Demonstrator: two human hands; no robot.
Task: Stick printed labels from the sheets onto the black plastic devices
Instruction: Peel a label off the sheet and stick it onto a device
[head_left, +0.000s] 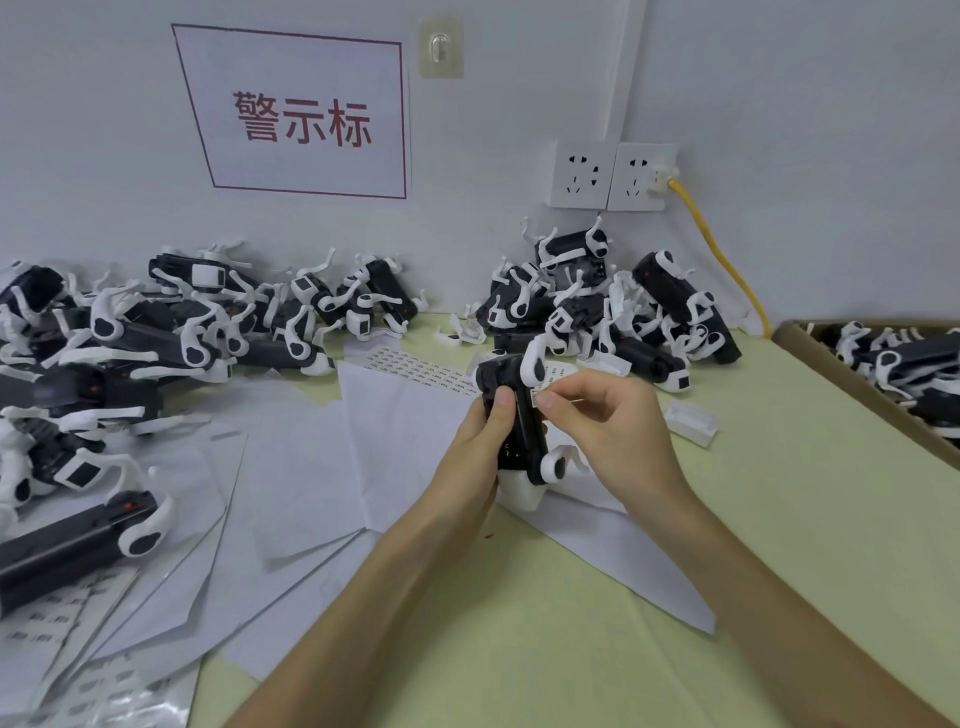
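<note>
My left hand (478, 441) is gripping the black device (522, 436), running 12-to-6. My right hand (608, 421) is pinching a label (534, 399) at its 3 o'clock edge.

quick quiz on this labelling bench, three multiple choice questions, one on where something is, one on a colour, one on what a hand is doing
1. Where on the table is the cardboard box?
A) far left B) right edge C) near edge, centre

2. What colour is the cable plugged into the wall socket?
A) yellow B) blue C) black

3. What is the right hand doing?
A) lying flat on the table B) holding scissors C) pinching a small label against the held device

Answers: 1 B, the cardboard box sits at the table's right edge. 2 A, a yellow cable runs down from the wall socket. 3 C, its fingers pinch the label on the held device, which the left hand grips.
</note>
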